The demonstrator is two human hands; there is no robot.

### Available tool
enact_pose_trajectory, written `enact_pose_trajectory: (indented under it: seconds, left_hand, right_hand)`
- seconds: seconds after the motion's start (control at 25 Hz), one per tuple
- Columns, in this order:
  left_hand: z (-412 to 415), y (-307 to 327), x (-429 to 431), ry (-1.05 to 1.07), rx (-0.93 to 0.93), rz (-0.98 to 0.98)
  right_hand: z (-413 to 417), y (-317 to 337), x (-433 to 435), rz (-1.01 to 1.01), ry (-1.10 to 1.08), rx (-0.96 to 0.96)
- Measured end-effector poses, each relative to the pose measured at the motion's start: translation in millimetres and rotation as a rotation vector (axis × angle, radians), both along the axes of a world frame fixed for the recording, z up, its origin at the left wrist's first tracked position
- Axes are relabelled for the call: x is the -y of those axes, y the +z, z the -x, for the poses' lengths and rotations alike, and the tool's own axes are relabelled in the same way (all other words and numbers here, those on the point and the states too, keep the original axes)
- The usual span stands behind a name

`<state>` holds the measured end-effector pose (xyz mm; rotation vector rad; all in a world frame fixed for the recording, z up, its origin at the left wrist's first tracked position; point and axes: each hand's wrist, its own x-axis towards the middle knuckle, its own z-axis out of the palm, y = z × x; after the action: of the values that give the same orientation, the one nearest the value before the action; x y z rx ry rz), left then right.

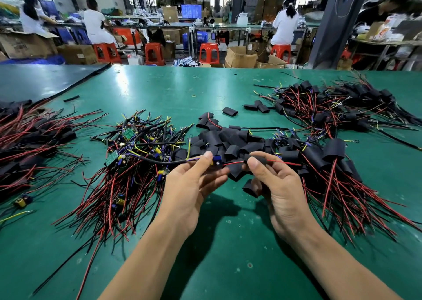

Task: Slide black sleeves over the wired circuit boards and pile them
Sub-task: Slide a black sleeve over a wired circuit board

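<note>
My left hand (194,183) pinches a small wired circuit board (217,160) with blue parts, its black cable trailing left. A red wire (235,162) runs from that board to my right hand (276,185), which pinches a black sleeve (255,159) threaded on the wire; more black sleeves (250,189) sit under its curled fingers. Both hands hover just above the green table (228,242). Behind them lies a heap of loose black sleeves (226,140). Bare wired boards are piled at the left (137,153).
Sleeved boards with red and black wires lie in piles at the right (328,160), the far right (331,108) and the far left (29,140). A dark mat (45,80) covers the table's far left corner. People sit at benches in the background.
</note>
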<state>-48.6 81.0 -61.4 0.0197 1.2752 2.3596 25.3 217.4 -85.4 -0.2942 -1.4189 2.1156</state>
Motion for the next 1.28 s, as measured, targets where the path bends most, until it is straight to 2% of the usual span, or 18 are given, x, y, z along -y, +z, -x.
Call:
enact_pose_trajectory:
  seconds: [0.12,0.32,0.76,0.96,1.28]
  left_hand:
    - [-4.5,1.2,-1.3,-0.106,-0.02,0.017]
    - [-8.6,2.8,1.7,-0.235,-0.079,0.031]
    - [-4.3,-1.8,3.1,-0.25,-0.115,0.042]
    - [-4.0,-4.0,3.8,-0.244,-0.197,0.125]
    - [-7.0,-5.9,5.0,-0.219,-0.345,0.177]
  right_hand:
    - [1.0,1.8,-2.2,0.134,0.037,-0.05]
    - [1.1,-1.6,-0.9,0.068,0.075,0.031]
    - [1.1,-0.3,0.1,0.074,0.112,0.045]
    - [0.9,-1.2,1.6,0.078,0.163,0.054]
    - [-2.6,0.2,6.1,-0.039,0.2,0.154]
